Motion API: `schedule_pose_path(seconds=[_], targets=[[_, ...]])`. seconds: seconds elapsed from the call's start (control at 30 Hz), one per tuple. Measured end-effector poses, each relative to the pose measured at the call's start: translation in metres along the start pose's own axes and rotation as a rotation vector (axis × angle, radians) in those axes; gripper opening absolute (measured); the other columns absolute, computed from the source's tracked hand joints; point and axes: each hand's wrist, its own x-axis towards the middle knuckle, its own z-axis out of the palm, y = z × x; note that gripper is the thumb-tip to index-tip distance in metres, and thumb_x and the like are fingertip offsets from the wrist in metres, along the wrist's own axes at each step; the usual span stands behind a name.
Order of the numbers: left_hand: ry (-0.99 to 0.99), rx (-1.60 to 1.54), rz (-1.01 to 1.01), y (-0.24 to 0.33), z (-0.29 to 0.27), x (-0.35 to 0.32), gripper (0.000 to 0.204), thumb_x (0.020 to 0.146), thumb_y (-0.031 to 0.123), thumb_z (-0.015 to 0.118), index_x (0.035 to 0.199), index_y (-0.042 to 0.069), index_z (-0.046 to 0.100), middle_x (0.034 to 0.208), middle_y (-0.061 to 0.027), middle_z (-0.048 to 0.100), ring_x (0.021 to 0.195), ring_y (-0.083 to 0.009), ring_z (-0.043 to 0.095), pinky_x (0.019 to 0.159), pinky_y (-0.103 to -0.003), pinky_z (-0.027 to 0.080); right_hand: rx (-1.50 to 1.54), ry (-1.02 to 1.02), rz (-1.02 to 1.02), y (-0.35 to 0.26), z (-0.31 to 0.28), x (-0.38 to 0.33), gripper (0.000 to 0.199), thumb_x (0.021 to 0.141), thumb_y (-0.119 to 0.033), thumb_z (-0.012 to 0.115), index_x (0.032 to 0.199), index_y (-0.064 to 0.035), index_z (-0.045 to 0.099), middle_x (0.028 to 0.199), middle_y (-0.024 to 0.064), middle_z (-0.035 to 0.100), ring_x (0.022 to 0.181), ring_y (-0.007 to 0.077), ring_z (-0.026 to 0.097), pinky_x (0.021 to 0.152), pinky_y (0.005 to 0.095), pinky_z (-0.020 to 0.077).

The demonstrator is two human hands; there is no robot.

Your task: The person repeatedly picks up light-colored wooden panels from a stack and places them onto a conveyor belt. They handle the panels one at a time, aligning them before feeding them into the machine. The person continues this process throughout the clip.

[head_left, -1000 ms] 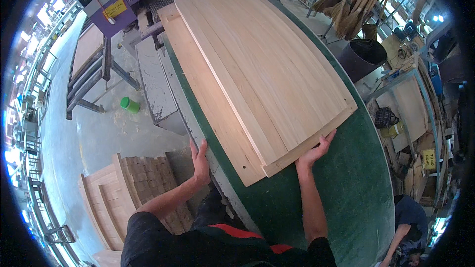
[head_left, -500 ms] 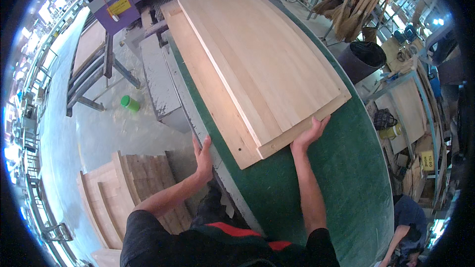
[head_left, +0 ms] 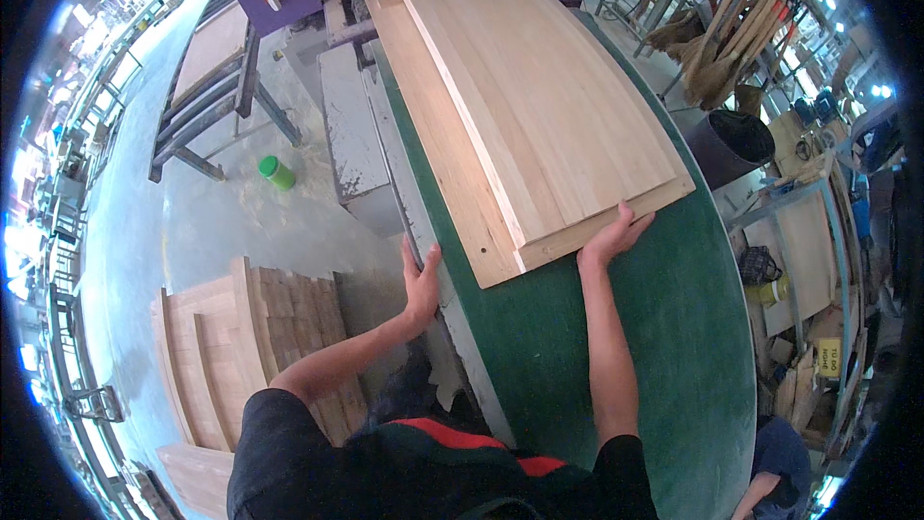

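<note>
A pale wooden panel (head_left: 539, 87) lies on top of a wider wooden board (head_left: 452, 159), whose left strip and near end show from under it. Both rest lengthwise on a green conveyor belt (head_left: 664, 318), their far end close to a purple machine (head_left: 289, 14). My right hand (head_left: 608, 241) grips the near end of the stack, thumb on top and some fingers hidden. At the belt's left side, my left hand (head_left: 422, 279) rests against the grey conveyor edge, thumb and fingers apart, holding neither board.
Stacked wooden pieces (head_left: 231, 337) stand at lower left. Beyond them are a green container (head_left: 276, 172) on the floor and a metal-framed table (head_left: 207, 67). To the right are a dark bin (head_left: 731, 149), several brooms (head_left: 731, 48) and another person (head_left: 780, 472).
My view has shifted, so the scene sits higher and farther right. The stacked boards appear slightly farther from me, with my right hand still at their near end. My left hand stays at the conveyor edge.
</note>
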Motion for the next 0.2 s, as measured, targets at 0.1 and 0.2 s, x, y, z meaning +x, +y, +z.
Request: schedule_pose_path(seconds=[0.1, 0.2], targets=[[0.004, 0.025, 0.068, -0.001, 0.001, 0.003, 0.065, 0.095, 0.03, 0.055, 0.146, 0.005, 0.023, 0.139, -0.0123, 0.04, 0.126, -0.0229, 0.04, 0.106, -0.035, 0.032, 0.032, 0.012, 0.001, -0.002, 0.011, 0.0, 0.082, 0.082, -0.023, 0.055, 0.147, 0.0064, 0.015, 0.15, 0.0256, 0.023, 0.134, 0.0352, 0.033, 0.112, 0.0409, 0.0249], [-0.01, 0.053, 0.149, 0.005, 0.004, 0.007, 0.065, 0.095, 0.029, 0.056, 0.146, 0.005, 0.023, 0.14, -0.0123, 0.04, 0.127, -0.0224, 0.039, 0.106, -0.035, 0.031, 0.038, 0.036, -0.007, 0.001, 0.019, 0.004, 0.081, 0.082, -0.023, 0.055, 0.147, 0.0051, 0.015, 0.15, 0.025, 0.024, 0.134, 0.0353, 0.033, 0.112, 0.0412, 0.0251]])
